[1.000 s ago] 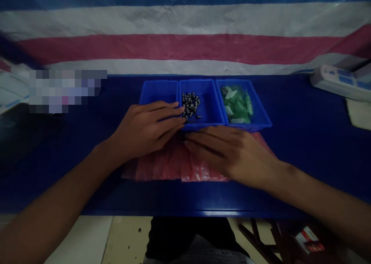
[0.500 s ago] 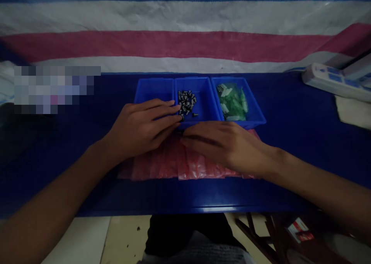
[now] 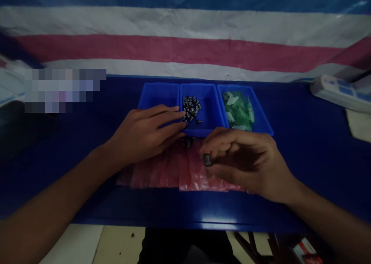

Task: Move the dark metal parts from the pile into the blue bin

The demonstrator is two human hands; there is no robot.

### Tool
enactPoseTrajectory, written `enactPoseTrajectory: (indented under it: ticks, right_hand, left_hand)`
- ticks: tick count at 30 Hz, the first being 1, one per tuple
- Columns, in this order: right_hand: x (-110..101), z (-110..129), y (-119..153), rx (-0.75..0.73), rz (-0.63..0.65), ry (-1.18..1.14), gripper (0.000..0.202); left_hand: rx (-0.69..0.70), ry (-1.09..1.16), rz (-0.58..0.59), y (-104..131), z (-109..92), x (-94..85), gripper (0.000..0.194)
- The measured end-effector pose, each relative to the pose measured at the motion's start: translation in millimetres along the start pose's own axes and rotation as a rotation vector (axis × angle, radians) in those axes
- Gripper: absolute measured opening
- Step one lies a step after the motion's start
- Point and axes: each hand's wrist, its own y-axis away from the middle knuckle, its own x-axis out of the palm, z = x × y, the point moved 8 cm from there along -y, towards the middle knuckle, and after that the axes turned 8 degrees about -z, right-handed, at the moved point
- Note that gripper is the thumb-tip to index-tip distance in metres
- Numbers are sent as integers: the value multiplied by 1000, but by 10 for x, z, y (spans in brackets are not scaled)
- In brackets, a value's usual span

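Between thumb and fingertips my right hand pinches a dark metal screw, above a row of red plastic bags. My left hand lies with fingers stretched out across the left and middle blue bins, its fingertips at the middle bin's near left side. Inside that bin is a pile of small dark screws, with a single one apart from it. A few more dark pieces, partly hidden, sit just in front of the bin on the bags.
The left blue bin adjoins the middle one. A right bin holds a green bag and pale pieces. A power strip lies at the far right of the blue table. A striped sheet hangs behind.
My right hand has moved right and toward me, away from the bin's front edge, and a screw now shows in its fingers. The left hand stays over the bins. The view has shifted slightly.
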Motion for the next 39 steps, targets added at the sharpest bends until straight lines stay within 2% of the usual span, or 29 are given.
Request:
enactPoseTrajectory:
  ticks: [4,7,10,11,13,15,18,20,22,24,30,32,35,39]
  right_hand:
    - [-25,-97,-23,131,-29,-66,6]
    - [-35,-209,-42,256,-51,-97,18]
    - [-104,-224,-67,233,-134,-162,11]
    - [-133,-209,-71,202,-160,-174,14]
    - [-183,-151,-68,104,-182,-87,28]
    - [-182,-24,-54,-91,-143,200,27]
    - [83,140,57,-555,93,839,23]
    - [275,58,140,-760,277,1171,25]
    - [362,-57,139,-797,364,1361,24]
    - [409,-115,109,-792,374,1436,23]
    - [450,-67,120,-833,336,1349,29]
    - [378,22,115,-762,262,1183,30]
    - [229,158,82,-602,143,812,26]
    - [81,206,-4,-394,43,486,25]
  left_hand:
    - [20,-44,-33,-24,-26,-26,13]
    - [29,-61,-34,-29,-32,-24,13]
    - [54,-68,-44,-21,-42,-31,14]
    - [60,-72,-42,-17,-42,-30,14]
    - [58,-78,-21,-7,-30,-17,14]
    - [51,-77,-20,-3,-17,-18,14]
    - [49,-58,-34,-7,-15,-25,13]
    - [54,-44,-42,-16,-24,-27,13]
    - [53,-45,-46,-28,-31,-28,13]
    - [46,-54,-48,-39,-33,-34,13]
    - [39,-57,-47,-53,-43,-56,14]
    - [30,-51,-45,-49,-38,-61,14]
    - [30,-57,-45,-43,-39,-68,17]
    - [32,-66,-31,-45,-40,-62,19]
